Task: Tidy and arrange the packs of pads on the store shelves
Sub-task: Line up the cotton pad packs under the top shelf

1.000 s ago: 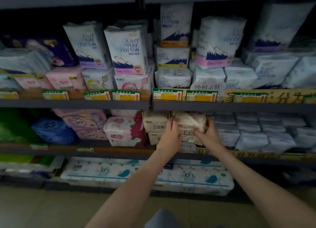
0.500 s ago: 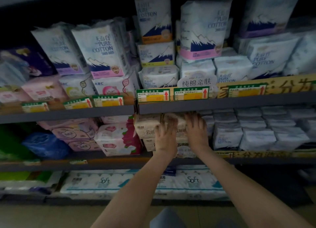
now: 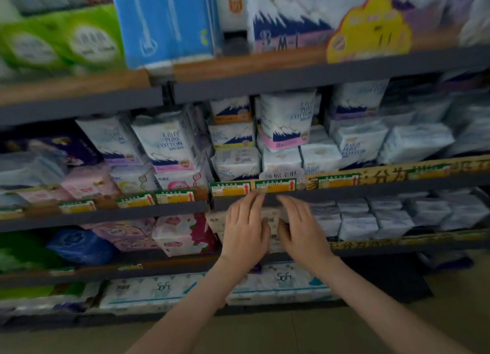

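Observation:
Both my hands are up in front of the lower pad shelf. My left hand (image 3: 246, 229) and my right hand (image 3: 299, 229) are side by side with fingers straight, pointing up at the shelf edge (image 3: 371, 190). They cover a stack of beige packs (image 3: 216, 222); whether they touch it I cannot tell. White Pure Cotton packs (image 3: 285, 123) stand on the shelf above. A pink flowered pack (image 3: 183, 234) lies left of the beige stack, and small white packs (image 3: 371, 215) lie to the right.
Green and yellow price tags (image 3: 230, 189) line the shelf edge. Blue tissue packs (image 3: 164, 22) and green ones (image 3: 58, 40) fill the top shelf. A blue bag (image 3: 79, 247) sits at lower left. Long "Soft" tissue packs (image 3: 164, 290) lie on the bottom shelf above the floor.
My hands have let go of the beige pack, which is back in its stack, and have opened flat in front of it. The view has tilted upward, showing the top shelf.

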Action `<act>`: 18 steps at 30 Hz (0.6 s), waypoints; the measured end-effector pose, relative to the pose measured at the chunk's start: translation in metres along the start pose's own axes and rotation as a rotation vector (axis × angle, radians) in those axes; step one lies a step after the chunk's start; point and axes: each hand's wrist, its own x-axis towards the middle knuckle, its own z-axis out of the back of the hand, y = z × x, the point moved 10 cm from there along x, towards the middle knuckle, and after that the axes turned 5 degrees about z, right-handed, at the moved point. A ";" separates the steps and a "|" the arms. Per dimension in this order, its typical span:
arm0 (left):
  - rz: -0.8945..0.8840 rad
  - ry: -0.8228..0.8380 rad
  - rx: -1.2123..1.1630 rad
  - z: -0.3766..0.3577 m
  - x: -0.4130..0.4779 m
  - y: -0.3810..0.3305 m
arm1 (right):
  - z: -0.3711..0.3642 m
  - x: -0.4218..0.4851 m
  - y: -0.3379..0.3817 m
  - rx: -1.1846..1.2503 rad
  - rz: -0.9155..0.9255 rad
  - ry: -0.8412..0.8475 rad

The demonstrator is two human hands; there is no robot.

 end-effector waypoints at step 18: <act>-0.199 -0.052 -0.048 -0.073 0.097 -0.254 | 0.278 -0.065 -0.179 -0.278 -0.367 -0.345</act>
